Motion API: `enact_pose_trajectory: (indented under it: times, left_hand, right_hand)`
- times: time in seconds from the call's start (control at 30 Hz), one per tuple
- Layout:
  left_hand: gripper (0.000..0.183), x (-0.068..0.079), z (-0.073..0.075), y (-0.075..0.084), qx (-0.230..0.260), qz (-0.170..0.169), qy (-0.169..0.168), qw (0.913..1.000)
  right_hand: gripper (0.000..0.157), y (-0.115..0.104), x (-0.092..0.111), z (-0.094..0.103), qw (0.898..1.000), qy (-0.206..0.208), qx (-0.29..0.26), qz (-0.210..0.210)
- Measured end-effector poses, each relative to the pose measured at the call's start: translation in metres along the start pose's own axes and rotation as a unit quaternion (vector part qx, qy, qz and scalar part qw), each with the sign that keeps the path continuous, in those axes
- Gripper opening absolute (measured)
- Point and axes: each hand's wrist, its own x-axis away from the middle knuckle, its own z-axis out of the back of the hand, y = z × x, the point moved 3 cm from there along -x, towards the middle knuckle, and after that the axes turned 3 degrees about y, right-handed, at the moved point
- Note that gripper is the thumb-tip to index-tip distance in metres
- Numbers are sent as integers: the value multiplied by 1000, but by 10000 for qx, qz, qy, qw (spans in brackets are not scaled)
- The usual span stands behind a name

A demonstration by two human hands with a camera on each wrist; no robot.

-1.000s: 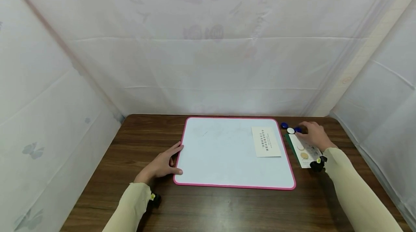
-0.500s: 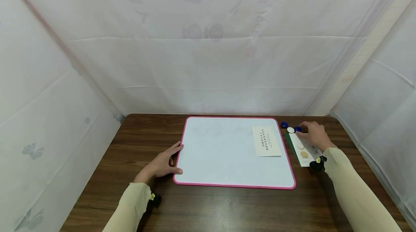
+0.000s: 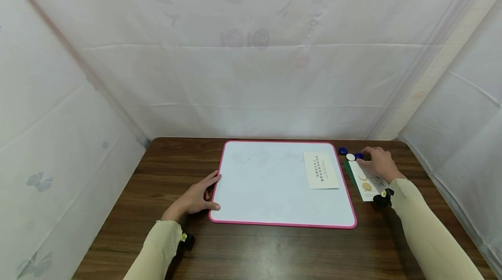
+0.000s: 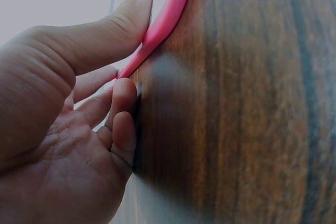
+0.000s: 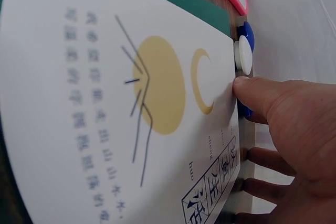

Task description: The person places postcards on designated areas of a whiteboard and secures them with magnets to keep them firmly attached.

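Observation:
A whiteboard (image 3: 270,197) with a pink frame lies flat on the brown table. My left hand (image 3: 193,199) rests at its left edge, thumb and index fingertips on the rim; the left wrist view shows the thumb (image 4: 121,30) along the pink frame and the lower fingers bent beside it. At the far right, my right hand (image 3: 380,164) holds a round blue magnet (image 3: 358,156) between thumb and index finger, partly hidden by the fingers. A white magnet (image 3: 351,157) and another blue magnet (image 3: 343,151) lie just left of it.
A white printed card (image 3: 366,186) with a gold moon and sun lies under the right wrist, over a green-edged piece (image 3: 351,175). Another printed card (image 3: 320,171) lies on the whiteboard's right side. White curtain walls (image 3: 251,92) enclose the table (image 3: 251,254) behind and at both sides.

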Motion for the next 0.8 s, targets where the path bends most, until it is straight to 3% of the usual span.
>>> enact_pose_trajectory:
  times: [0.37,0.8]
  left_hand:
    - [95,-1,0,-2,-4,-89,69,9999]
    - [94,0,-1,-3,41,-108,-1,9999]
  right_hand:
    - [48,0,0,2,9997,121,43,231]
    - [49,-1,1,6,9998,128,-59,147]
